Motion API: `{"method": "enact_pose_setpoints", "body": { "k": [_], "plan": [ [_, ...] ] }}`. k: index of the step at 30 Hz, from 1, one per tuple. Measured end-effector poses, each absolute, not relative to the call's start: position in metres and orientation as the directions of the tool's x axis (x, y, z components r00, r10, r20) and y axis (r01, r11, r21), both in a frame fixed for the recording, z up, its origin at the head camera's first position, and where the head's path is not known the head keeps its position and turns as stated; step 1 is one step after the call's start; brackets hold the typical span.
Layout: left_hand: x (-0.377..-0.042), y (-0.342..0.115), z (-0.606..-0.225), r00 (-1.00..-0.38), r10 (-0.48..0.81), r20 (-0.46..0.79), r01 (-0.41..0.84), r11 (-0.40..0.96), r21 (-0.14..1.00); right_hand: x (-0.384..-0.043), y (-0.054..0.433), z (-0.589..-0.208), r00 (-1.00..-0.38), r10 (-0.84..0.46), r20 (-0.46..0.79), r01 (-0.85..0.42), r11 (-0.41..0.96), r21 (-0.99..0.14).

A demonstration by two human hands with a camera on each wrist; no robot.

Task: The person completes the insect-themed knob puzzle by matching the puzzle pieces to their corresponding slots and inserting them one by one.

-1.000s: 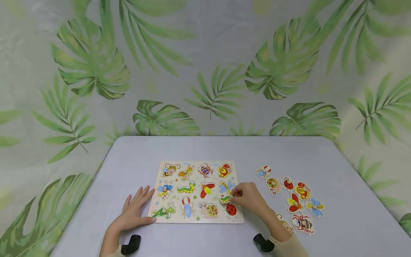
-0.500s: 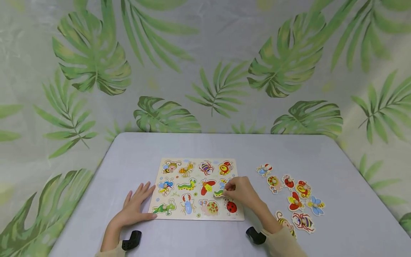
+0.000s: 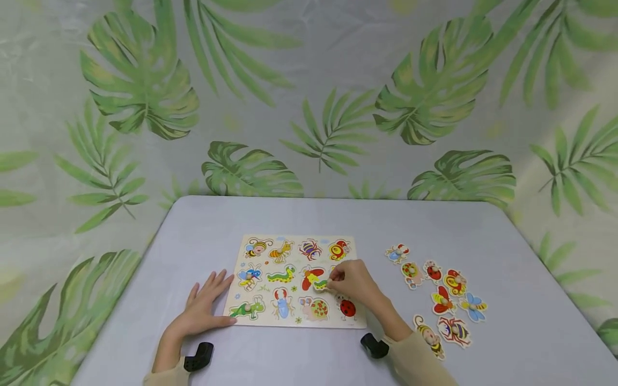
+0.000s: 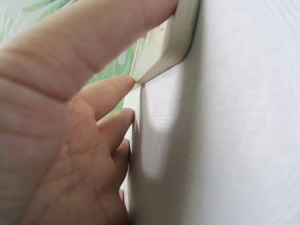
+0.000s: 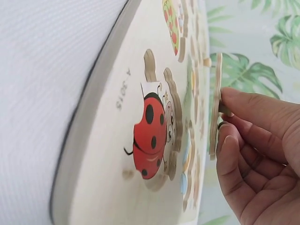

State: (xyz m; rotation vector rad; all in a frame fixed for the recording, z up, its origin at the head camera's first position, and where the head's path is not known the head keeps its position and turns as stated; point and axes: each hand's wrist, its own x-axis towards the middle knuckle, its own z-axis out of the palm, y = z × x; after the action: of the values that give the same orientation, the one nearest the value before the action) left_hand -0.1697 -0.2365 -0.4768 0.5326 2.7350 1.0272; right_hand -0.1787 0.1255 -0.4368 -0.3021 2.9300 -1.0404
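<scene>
A wooden peg puzzle board (image 3: 298, 320) with insect pictures lies on the table. My right hand (image 3: 356, 281) pinches a green caterpillar puzzle piece (image 3: 319, 284) by its knob, over the middle row near the red-winged insect's slot. In the right wrist view that piece (image 5: 216, 108) is seen edge-on, raised off the board. My left hand (image 3: 200, 308) lies with spread fingers at the board's left edge, its thumb touching the lower left corner. A grasshopper piece (image 3: 248, 309) and a blue-winged mosquito-like piece (image 3: 249, 277) sit in their slots along the left side.
Right of the board lie several loose pieces, among them a beetle (image 3: 397, 254), a snail (image 3: 411, 274), a ladybug (image 3: 433, 272), a butterfly (image 3: 455, 282), a spider (image 3: 454, 331) and a bee (image 3: 428, 336). A leaf-patterned cloth (image 3: 338, 80) hangs behind the white table (image 3: 212, 220).
My right hand has carried the caterpillar piece leftward across the board, from above the ladybug picture to beside the red-winged insect. The left hand stays at the board's edge.
</scene>
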Motion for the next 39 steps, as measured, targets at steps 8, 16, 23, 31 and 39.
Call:
{"method": "enact_pose_setpoints", "body": {
  "k": [8,16,23,31,39],
  "plan": [
    [-0.171,-0.236,-0.474,-0.925,0.377,-0.047,0.253,0.703,0.665,-0.183,0.118,-0.435,-0.977,-0.209,0.045,-0.191,0.758,-0.624],
    [-0.17,-0.235,-0.477,-0.922,0.383,-0.067,0.241,0.698,0.674,-0.184,0.109,-0.434,-0.972,-0.231,0.035,-0.201,0.752,-0.628],
    [-0.169,-0.236,-0.475,-0.921,0.385,-0.054,0.246,0.686,0.685,-0.188,0.097,-0.435,-0.961,-0.272,0.05,-0.246,0.759,-0.603],
    [-0.169,-0.238,-0.476,-0.92,0.387,-0.052,0.253,0.692,0.677,-0.192,0.083,-0.433,-0.955,-0.289,0.07,-0.274,0.766,-0.581],
    [-0.17,-0.235,-0.477,-0.923,0.381,-0.053,0.248,0.696,0.674,-0.203,0.068,-0.433,-0.947,-0.317,0.043,-0.284,0.771,-0.57]
  ]
}}
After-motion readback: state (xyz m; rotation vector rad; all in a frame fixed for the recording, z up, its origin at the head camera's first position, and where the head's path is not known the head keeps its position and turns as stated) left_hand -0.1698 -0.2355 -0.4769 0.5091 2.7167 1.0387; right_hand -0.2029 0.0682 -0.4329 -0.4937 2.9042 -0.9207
